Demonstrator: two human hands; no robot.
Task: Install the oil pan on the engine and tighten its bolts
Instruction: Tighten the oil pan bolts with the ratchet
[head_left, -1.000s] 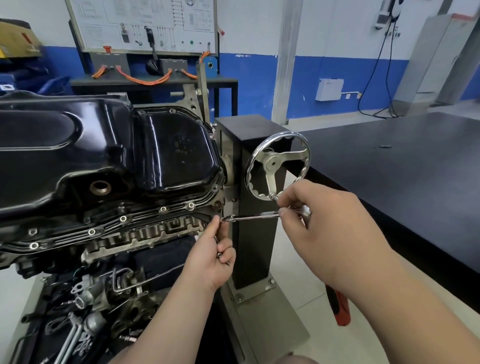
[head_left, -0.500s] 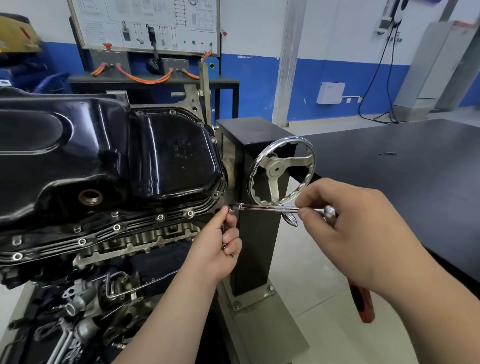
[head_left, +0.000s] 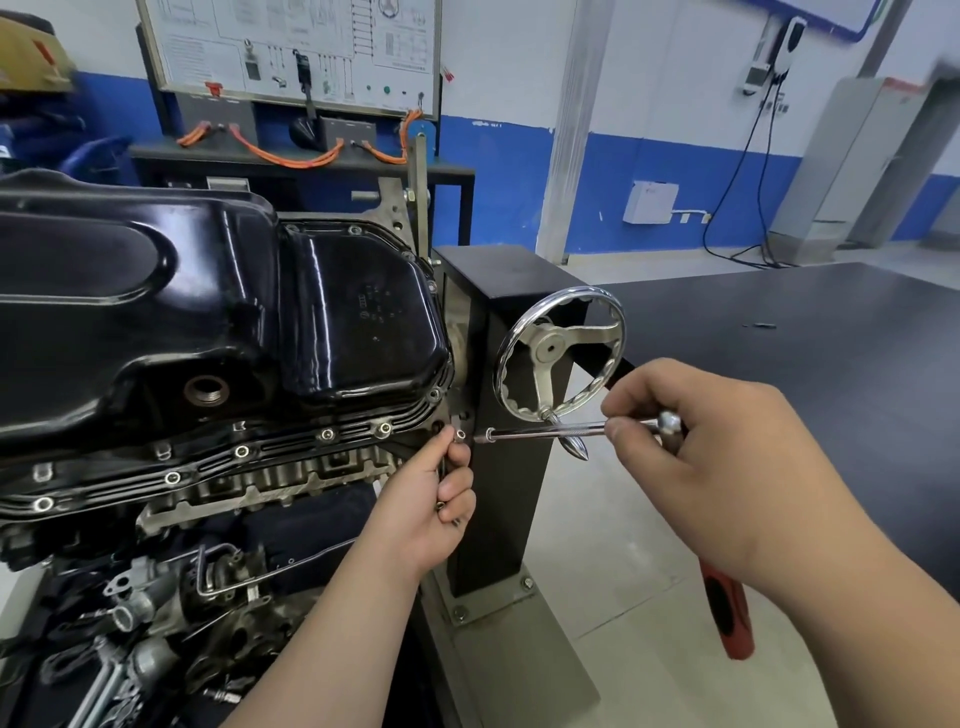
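Note:
The black oil pan (head_left: 208, 312) sits on the engine block (head_left: 270, 483), with several bolts (head_left: 327, 434) along its near flange. My left hand (head_left: 426, 509) pinches one bolt (head_left: 459, 434) between thumb and forefinger at the pan's right corner, and more small bolts show in its curled fingers. My right hand (head_left: 727, 457) grips a ratchet wrench (head_left: 545, 431) with a long silver shaft pointing left; its red handle (head_left: 727, 608) hangs below my wrist. The shaft's tip stops a short gap right of the pinched bolt.
A chrome handwheel (head_left: 561, 358) on the dark engine stand column (head_left: 498, 519) sits just behind the wrench shaft. A black table (head_left: 831, 389) stretches to the right. Loose engine parts and pipes (head_left: 156, 597) hang below the block. A training panel stands at the back wall.
The wrench tip, which met my left fingertips a second ago, has drawn back to the right. My left hand has risen slightly toward the pan's corner with the bolt.

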